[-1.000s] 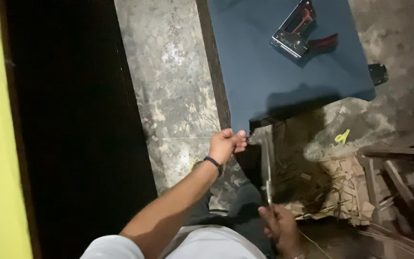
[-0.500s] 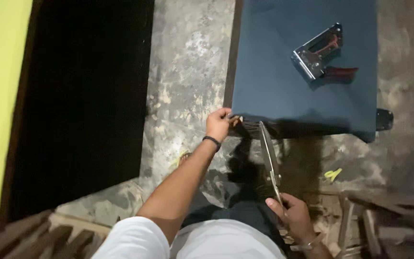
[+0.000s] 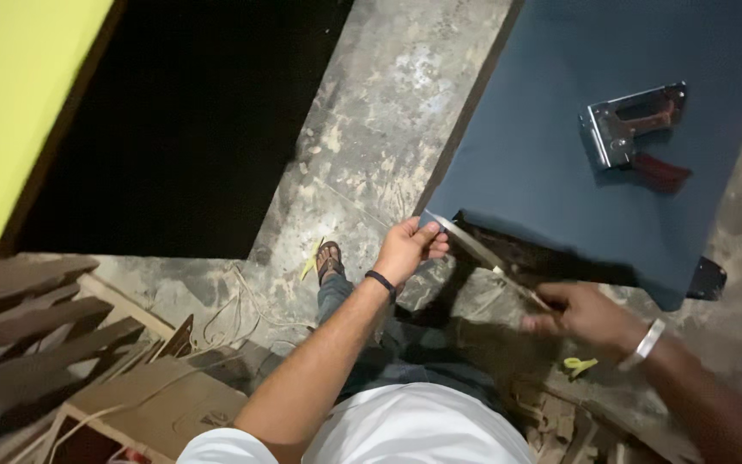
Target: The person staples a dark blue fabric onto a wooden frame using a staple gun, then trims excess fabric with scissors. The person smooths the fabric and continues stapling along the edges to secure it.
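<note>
A dark blue fabric-covered panel (image 3: 560, 163) carries a silver metal staple gun (image 3: 633, 129) with a dark red handle near its right edge. The concrete floor (image 3: 388, 112) is mottled grey with pale blotches. A yellow-green wall (image 3: 19, 94) borders a black opening. The left wrist wears a black band (image 3: 380, 282), the right a silver bracelet (image 3: 647, 342).

Stained concrete floor (image 3: 388, 112), yellow wall (image 3: 19, 94), stacked wooden slats (image 3: 36, 335), dim light

Left hand (image 3: 407, 249) and right hand (image 3: 581, 316) each pinched closed, arms outstretched
</note>
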